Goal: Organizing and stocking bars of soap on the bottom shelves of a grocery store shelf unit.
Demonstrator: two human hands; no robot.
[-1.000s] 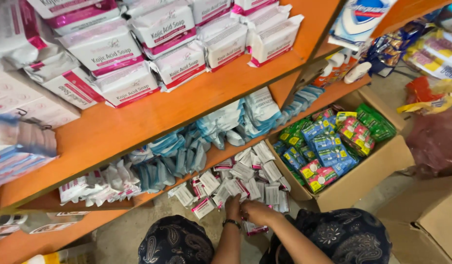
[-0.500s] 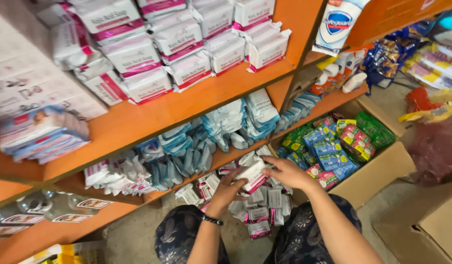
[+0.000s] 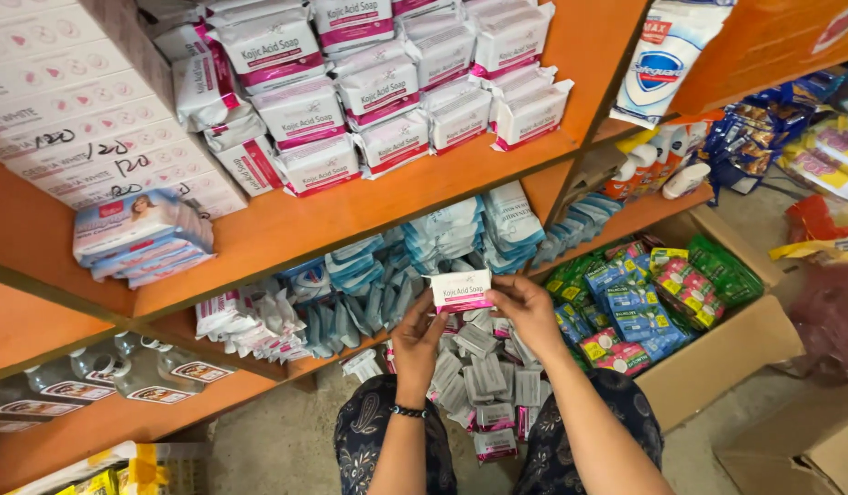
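Both hands up, gripping one small white-and-pink wrapped soap packet [image 3: 461,291] by its ends. Left hand [image 3: 415,344] closed on the left end, fingers curled, thumb underneath; dark beaded bracelet [image 3: 409,412] on that wrist. Right hand [image 3: 527,309] pinching the right end, fingertips on top. Held level, just in front of the orange wooden shelf [image 3: 351,213]'s lower edge. Directly below the packet: loose pile of matching white-and-pink soap packets [image 3: 484,385] on the floor, between the knees. Above the packet, on that shelf: stacked white-and-pink soap bags [image 3: 378,87]. Behind the packet, one shelf down: light-blue pouches [image 3: 387,280] in a heap. Right of the packet: open brown cardboard box [image 3: 731,353], full of green, blue and pink sachets [image 3: 639,298].
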